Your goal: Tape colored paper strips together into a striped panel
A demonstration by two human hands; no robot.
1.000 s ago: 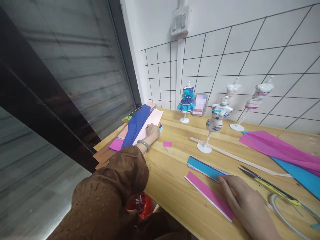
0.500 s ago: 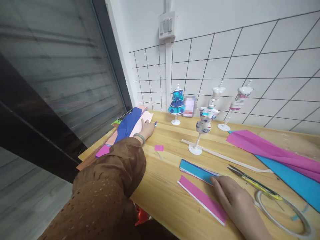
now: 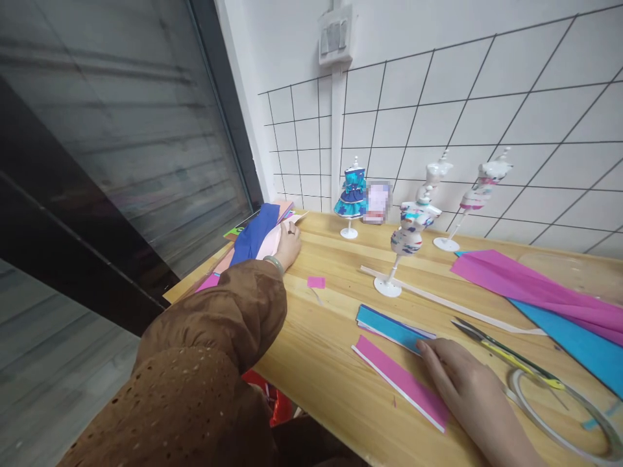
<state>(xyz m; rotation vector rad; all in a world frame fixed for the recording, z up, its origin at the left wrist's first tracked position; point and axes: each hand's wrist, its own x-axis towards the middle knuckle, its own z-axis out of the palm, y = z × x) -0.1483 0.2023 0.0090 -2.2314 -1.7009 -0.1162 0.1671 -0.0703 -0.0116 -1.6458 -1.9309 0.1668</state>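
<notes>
My left hand (image 3: pixel 289 244), below a brown sleeve and a bracelet, reaches to a pile of thin sheets at the far left of the table. Its fingers curl at the edge of a pale pink sheet (image 3: pixel 269 245); the fingertips are mostly hidden. A dark blue sheet (image 3: pixel 253 235) lies beside that one. My right hand (image 3: pixel 460 371) rests low at the right, its closed fingers at the near end of a small stack of blue strips (image 3: pixel 392 326). A pink strip (image 3: pixel 399 381) with a white edge lies flat, partly beside that hand.
Scissors (image 3: pixel 511 357) and a tape roll (image 3: pixel 559 415) lie right of my right hand. Mini mannequins (image 3: pixel 407 227) stand at the back, one in a blue dress (image 3: pixel 351 194). A pink sheet (image 3: pixel 525 279) covers the right side. A pale strip (image 3: pixel 457 303) crosses the table.
My left hand has turned and curled more at the pile's edge, and a corner of a pale sheet sticks up there. The view has shifted slightly; my right hand stays by the blue strips.
</notes>
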